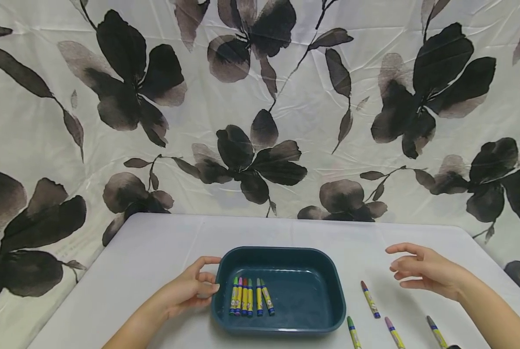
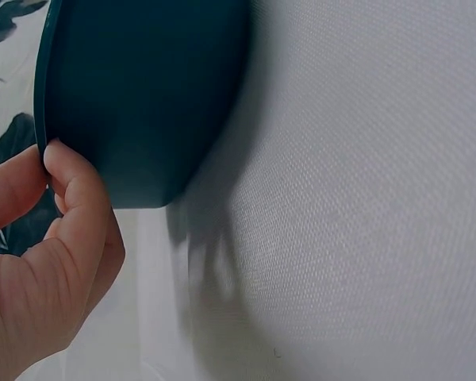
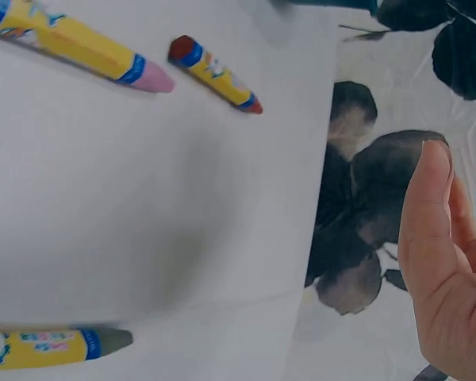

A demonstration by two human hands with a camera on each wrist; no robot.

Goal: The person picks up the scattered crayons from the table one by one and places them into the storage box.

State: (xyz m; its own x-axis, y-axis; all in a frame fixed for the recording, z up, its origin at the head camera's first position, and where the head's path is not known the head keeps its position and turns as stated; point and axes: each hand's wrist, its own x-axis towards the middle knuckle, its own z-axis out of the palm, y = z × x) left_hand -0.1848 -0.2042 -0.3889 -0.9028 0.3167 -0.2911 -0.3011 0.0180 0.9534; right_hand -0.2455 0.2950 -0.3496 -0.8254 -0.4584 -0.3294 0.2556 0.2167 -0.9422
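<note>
A dark teal rectangular tray point(image 1: 305, 303) sits on the white table. At its left end my left hand point(image 1: 190, 290) pinches the rim between thumb and fingers, as the left wrist view also shows. Inside the tray, toward the left, several yellow-wrapped crayons point(image 1: 244, 298) lie side by side. My right hand point(image 1: 432, 271) hovers over the table at the right, fingers loosely bent and holding nothing. Nearest to it is a red-brown crayon point(image 1: 370, 299). Closer to the front edge lie a green crayon point(image 1: 353, 333), a pink crayon point(image 1: 394, 333) and a dark grey-green crayon point(image 1: 436, 332).
The white table point(image 1: 172, 242) ends at the back against a hanging cloth point(image 1: 286, 111) with dark flowers. A small black object point(image 1: 454, 346) shows at the bottom edge beside the grey-green crayon.
</note>
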